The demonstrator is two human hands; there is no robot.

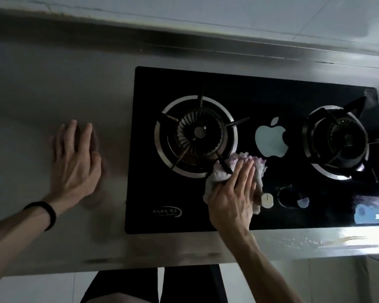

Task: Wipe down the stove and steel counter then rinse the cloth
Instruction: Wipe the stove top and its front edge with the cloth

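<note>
cloth [258, 169] on stove [260, 95] | right hand [232, 193] flat, pressing it | left hand [74, 158] empty on counter [42, 84]

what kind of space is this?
Likely a home kitchen: a two-burner gas stove is set into a steel counter, and the right hand presses a cloth on its glass top.

I see broad bare steel counter [53, 84] left of the stove [249, 88], broken only by my left hand [74, 158] lying flat on it. On the glass, the left burner [196, 136] and right burner [337, 143] raise pan-support prongs that block a low sweep. Between them a flat lane runs past the apple sticker [271, 138]; my right hand [232, 193] and the cloth [245, 165] fill its near end, touching a left-burner prong. The knob [292, 196] stands just right of them.
</note>
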